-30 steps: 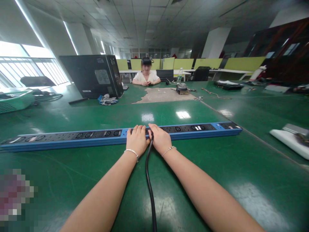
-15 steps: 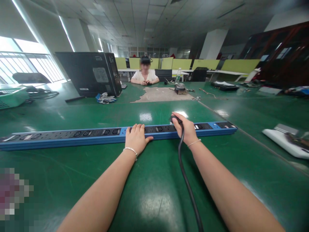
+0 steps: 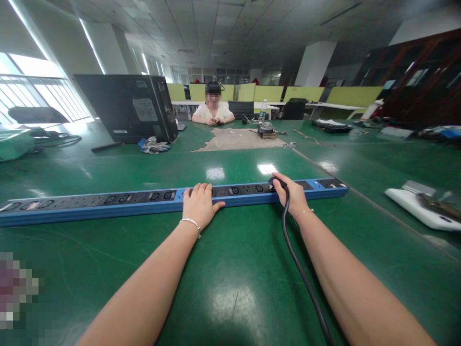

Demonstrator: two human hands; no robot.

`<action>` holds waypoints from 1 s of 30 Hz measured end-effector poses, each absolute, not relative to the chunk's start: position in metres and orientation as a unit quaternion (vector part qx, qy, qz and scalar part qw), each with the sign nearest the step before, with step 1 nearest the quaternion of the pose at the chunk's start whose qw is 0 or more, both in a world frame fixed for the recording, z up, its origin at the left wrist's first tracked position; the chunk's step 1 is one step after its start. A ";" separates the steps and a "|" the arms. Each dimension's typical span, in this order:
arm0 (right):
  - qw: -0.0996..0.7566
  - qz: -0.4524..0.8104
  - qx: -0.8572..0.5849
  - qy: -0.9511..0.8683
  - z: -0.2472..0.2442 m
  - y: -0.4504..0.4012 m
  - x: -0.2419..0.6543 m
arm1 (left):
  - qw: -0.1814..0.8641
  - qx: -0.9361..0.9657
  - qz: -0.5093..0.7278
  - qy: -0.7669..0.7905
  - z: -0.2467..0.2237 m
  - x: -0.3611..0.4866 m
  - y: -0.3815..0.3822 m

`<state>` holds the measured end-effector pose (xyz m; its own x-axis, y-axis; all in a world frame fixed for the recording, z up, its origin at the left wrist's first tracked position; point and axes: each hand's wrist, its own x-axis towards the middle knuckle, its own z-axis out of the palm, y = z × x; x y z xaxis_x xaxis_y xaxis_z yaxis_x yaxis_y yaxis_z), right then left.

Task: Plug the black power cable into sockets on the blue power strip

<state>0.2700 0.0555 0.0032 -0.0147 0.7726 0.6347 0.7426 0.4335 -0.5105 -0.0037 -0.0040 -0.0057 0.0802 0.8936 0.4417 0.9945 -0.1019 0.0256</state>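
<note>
A long blue power strip (image 3: 144, 208) with black sockets lies across the green table. My left hand (image 3: 199, 204) rests over its middle, fingers on the top face and thumb along the front edge, gripping it. Farther right, my right hand (image 3: 291, 193) is closed on a black plug (image 3: 276, 182) at the strip's socket face. Whether the plug touches a socket cannot be made out. From the plug a thick black cable (image 3: 300, 269) runs down toward the table's near edge, beside my right forearm.
A black computer case (image 3: 126, 108) stands at the back left, with gloves (image 3: 154, 145) beside it. Across the table (image 3: 234, 163) sits a person (image 3: 212, 111). A bottle (image 3: 262, 110) and a small device (image 3: 265, 129) are behind; a white object (image 3: 418, 206) lies right.
My right hand has moved right along the strip with the plug and lowered it slightly, and the cable has shifted right. My left hand remains on the strip. The view has shifted slightly.
</note>
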 end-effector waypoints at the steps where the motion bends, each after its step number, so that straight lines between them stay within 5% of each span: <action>1: 0.455 0.013 -0.532 -0.713 0.004 0.055 0.270 | 0.143 -0.721 -0.178 -0.654 -0.006 -0.004 -0.004; 30: 0.343 -0.092 -0.560 -0.749 -0.007 0.042 0.260 | 0.133 -0.718 -0.180 -0.659 -0.005 -0.003 -0.005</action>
<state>0.2598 0.0424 -0.0073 -0.1387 0.7752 0.6163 0.9012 0.3568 -0.2460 -0.0029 -0.0050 -0.0047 0.0660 0.8988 0.4333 0.9943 -0.0955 0.0466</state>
